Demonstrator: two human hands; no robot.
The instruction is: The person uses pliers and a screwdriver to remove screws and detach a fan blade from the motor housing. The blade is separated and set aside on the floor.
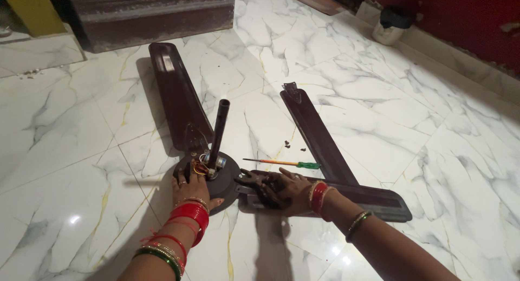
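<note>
A dark brown ceiling fan motor (225, 179) lies on the marble floor with its down rod (219, 135) standing up. My left hand (189, 188) rests flat on the motor housing's left side. My right hand (281, 191) presses on the bracket end of a fan blade (374, 198) that lies to the right and meets the motor. Another blade (176, 94) is joined to the motor and runs to the back left. A third blade (317, 137) lies loose, crossing behind the right one.
A screwdriver (284, 163) with an orange shaft and green handle lies just beyond my right hand. Small dark screws (288, 144) sit near it. A dark step (151, 13) stands at the back, a white container (390, 29) by the red wall.
</note>
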